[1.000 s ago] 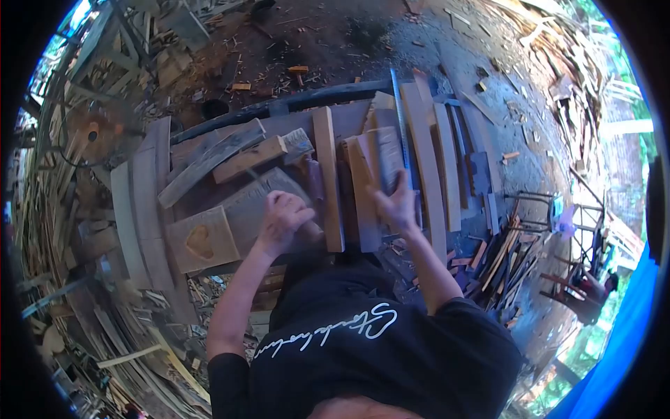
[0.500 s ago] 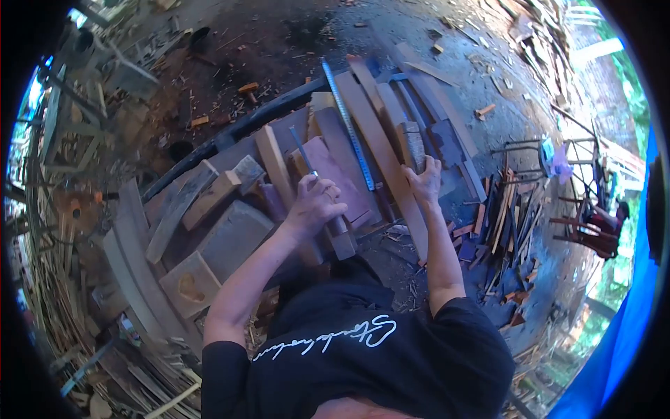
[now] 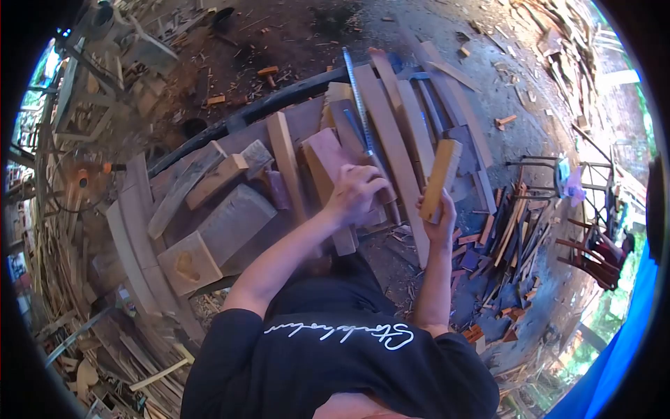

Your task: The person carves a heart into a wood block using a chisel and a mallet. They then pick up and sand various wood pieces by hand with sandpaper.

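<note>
My right hand [image 3: 438, 213] is closed round the lower end of a rectangular wooden block [image 3: 444, 174], which it holds up above the boards with a yellowish face showing. My left hand [image 3: 357, 190] is low over the workbench, its fingers curled at the handle of a chisel [image 3: 381, 180] with a long thin metal shaft. The chisel lies slanted across the lower part of a steel ruler [image 3: 354, 87]. Under and left of my left hand is a pinkish wooden board [image 3: 324, 148]. A long plank [image 3: 391, 140] runs between my two hands.
Several wood blocks and offcuts [image 3: 237, 216] cover the bench's left side. A pile of thin wood strips [image 3: 509, 230] lies on the floor at right, near a metal-legged stool [image 3: 537, 162]. Wood scraps litter the ground beyond the bench, and a mallet-like piece [image 3: 268, 72] lies there.
My right hand has lifted the block off the boards and turned it. My left hand has brought the chisel rightward and down, over the ruler.
</note>
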The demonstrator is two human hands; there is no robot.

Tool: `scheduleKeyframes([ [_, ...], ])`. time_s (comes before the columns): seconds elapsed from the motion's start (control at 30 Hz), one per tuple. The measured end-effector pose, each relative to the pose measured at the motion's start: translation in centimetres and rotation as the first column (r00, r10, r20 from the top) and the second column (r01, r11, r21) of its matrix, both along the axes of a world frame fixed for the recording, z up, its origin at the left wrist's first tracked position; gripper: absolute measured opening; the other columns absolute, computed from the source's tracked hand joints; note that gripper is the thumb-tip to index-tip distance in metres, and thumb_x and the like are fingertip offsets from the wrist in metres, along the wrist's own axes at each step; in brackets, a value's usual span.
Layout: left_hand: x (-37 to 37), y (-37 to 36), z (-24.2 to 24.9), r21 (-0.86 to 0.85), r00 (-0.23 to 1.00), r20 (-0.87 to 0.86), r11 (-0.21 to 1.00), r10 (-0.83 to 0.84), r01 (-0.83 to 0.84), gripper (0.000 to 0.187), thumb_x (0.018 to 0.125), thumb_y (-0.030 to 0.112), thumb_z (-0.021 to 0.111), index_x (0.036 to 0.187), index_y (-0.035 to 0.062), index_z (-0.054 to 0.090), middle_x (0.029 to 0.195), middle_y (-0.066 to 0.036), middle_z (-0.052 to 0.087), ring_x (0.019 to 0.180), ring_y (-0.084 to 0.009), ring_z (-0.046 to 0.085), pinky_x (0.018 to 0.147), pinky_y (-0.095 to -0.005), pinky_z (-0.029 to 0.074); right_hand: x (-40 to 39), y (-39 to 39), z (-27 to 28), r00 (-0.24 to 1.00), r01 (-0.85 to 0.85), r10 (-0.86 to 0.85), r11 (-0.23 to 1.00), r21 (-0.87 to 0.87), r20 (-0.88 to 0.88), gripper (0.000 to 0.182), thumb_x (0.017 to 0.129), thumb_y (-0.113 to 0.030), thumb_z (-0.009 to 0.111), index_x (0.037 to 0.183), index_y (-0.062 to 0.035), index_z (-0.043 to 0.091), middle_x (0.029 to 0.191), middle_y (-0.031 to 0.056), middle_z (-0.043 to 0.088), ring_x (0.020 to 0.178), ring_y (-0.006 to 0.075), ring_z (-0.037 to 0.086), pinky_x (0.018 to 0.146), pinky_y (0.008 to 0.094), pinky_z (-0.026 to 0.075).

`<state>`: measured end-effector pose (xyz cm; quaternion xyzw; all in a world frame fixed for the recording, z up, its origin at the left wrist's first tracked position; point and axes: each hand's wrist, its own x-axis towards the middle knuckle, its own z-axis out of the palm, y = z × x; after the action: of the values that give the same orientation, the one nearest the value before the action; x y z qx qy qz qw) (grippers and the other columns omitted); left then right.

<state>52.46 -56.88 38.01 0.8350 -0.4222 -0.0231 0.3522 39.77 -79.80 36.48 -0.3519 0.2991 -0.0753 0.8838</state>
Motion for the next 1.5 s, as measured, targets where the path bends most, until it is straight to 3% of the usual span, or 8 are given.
scheduleKeyframes([
  [0.23, -1.0, 10.7, -5.5, 0.151, 0.802, -0.124, 0.810, 0.584, -0.566, 0.029, 0.083, 0.008, 0.068, 0.112, 0.0099, 0.063, 0.105, -0.011, 0.057, 0.103, -0.0316, 0.057, 0.090, -0.0457, 0.045, -1.2, 1.5, 1.4, 0.996, -0.002, -0.007, 0.995, 0.096, 0.094, 0.056, 0.091, -0.032, 0.062, 0.133, 0.0039, 0.049, 0.106, 0.0144, 0.060, 0.090, 0.0230, 0.060, 0.078, 0.0380, 0.050],
  [0.47, 4.1, 9.7, -6.3, 0.619, 0.803, -0.139, 0.684, 0.579, -0.386, 0.057, 0.069, 0.023, 0.079, 0.122, 0.0088, 0.063, 0.125, -0.013, 0.046, 0.117, -0.0343, 0.045, 0.100, -0.0490, 0.039, 2.7, 5.0, 2.9, 0.971, -0.210, 0.221, 0.972, -0.109, 0.094, 0.053, 0.092, -0.034, 0.061, 0.127, 0.0048, 0.052, 0.104, 0.0139, 0.060, 0.087, 0.0216, 0.061, 0.076, 0.0352, 0.050],
  [0.7, 4.5, 10.5, -8.9, 0.647, 0.852, -0.059, 0.670, 0.520, -0.364, 0.036, 0.071, 0.021, 0.075, 0.104, 0.0077, 0.069, 0.124, -0.016, 0.051, 0.117, -0.0358, 0.048, 0.095, -0.0493, 0.039, 4.0, 8.3, 3.8, 0.957, -0.288, 0.290, 0.947, -0.140, -0.009, 0.052, 0.087, -0.031, 0.067, 0.124, -0.0010, 0.048, 0.101, 0.0117, 0.056, 0.084, 0.0172, 0.061, 0.073, 0.0321, 0.053],
  [0.97, 0.2, 10.0, -8.3, 0.705, 0.898, 0.010, 0.634, 0.439, -0.317, 0.065, 0.066, 0.032, 0.083, 0.124, 0.0130, 0.061, 0.132, -0.015, 0.048, 0.125, -0.0360, 0.041, 0.101, -0.0534, 0.033, 4.4, 10.7, 3.6, 0.913, -0.408, 0.407, 0.899, -0.161, -0.036, 0.049, 0.087, -0.032, 0.067, 0.123, -0.0028, 0.048, 0.099, 0.0108, 0.058, 0.083, 0.0171, 0.062, 0.072, 0.0322, 0.054],
  [1.13, -0.4, 10.3, -8.5, 0.661, 0.836, -0.043, 0.643, 0.548, -0.387, 0.050, 0.069, 0.024, 0.082, 0.112, 0.0102, 0.062, 0.125, -0.015, 0.057, 0.110, -0.0309, 0.053, 0.096, -0.0467, 0.039, 5.1, 11.1, 4.7, 0.899, -0.436, 0.435, 0.882, -0.179, -0.050, 0.050, 0.085, -0.033, 0.071, 0.119, -0.0042, 0.049, 0.098, 0.0092, 0.058, 0.083, 0.0156, 0.062, 0.074, 0.0322, 0.054],
  [1.17, -0.3, 11.4, -8.5, 0.442, 0.714, -0.375, 0.791, 0.592, -0.423, 0.039, 0.073, 0.020, 0.079, 0.106, 0.0101, 0.060, 0.113, -0.011, 0.059, 0.100, -0.0257, 0.056, 0.090, -0.0408, 0.042, 5.2, 10.9, 4.6, 0.887, -0.459, 0.459, 0.868, -0.188, -0.048, 0.050, 0.085, -0.033, 0.071, 0.120, -0.0041, 0.049, 0.099, 0.0092, 0.058, 0.086, 0.0161, 0.062, 0.076, 0.0330, 0.053],
  [1.3, -0.5, 14.9, -6.2, -0.133, 0.325, -0.940, 0.764, 0.104, -0.631, 0.019, 0.084, 0.011, 0.072, 0.094, 0.0117, 0.056, 0.090, 0.001, 0.059, 0.082, -0.0111, 0.057, 0.075, -0.0272, 0.047, 5.8, 11.6, 5.4, 0.841, -0.532, 0.540, 0.814, -0.235, -0.034, 0.055, 0.084, -0.035, 0.071, 0.124, -0.0029, 0.050, 0.107, 0.0092, 0.059, 0.099, 0.0173, 0.060, 0.088, 0.0353, 0.050],
  [1.5, -1.7, 16.1, 0.0, -0.249, 0.177, -0.969, 0.668, -0.174, -0.701, 0.019, 0.085, 0.003, 0.067, 0.092, 0.0129, 0.053, 0.092, 0.000, 0.062, 0.091, -0.0095, 0.060, 0.085, -0.0280, 0.048, 7.7, 13.6, 3.8, 0.743, -0.661, 0.670, 0.733, -0.161, 0.001, 0.067, 0.083, -0.036, 0.069, 0.136, -0.0013, 0.049, 0.120, 0.0088, 0.058, 0.112, 0.0161, 0.053, 0.098, 0.0306, 0.041],
])
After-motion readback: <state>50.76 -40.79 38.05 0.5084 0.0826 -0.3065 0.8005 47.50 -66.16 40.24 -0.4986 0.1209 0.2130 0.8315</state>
